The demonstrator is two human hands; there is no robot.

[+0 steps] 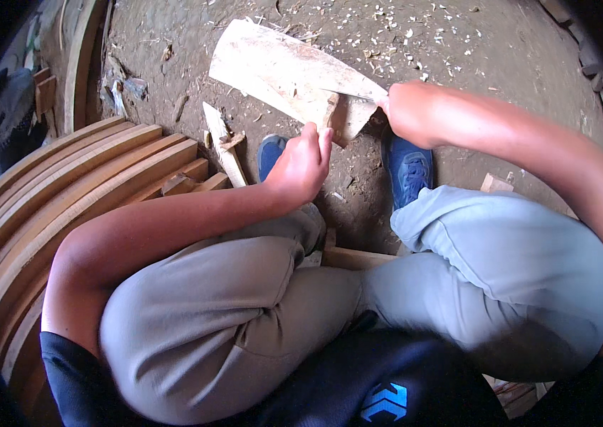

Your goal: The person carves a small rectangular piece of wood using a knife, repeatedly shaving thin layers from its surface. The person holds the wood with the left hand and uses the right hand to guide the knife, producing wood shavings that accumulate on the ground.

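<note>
A small rough piece of wood point(331, 108) stands up from my left hand point(303, 164), whose fingers and thumb are closed on its lower end. My right hand point(410, 110) is wrapped round the handle of a knife point(357, 95); the handle itself is hidden in the fist. The thin blade points left and reaches the top of the wood piece. Beneath both lies a pale wooden board point(266, 67), flat on the ground and slanting from upper left to lower right. Its near end is in shadow by my shoes.
Long curved wooden planks point(81, 178) are stacked at my left. A split pale stick point(223, 142) lies between them and my left shoe point(271, 153). Pale wood chips point(422, 43) litter the dirt floor. My right shoe point(410, 171) stands near the board's end.
</note>
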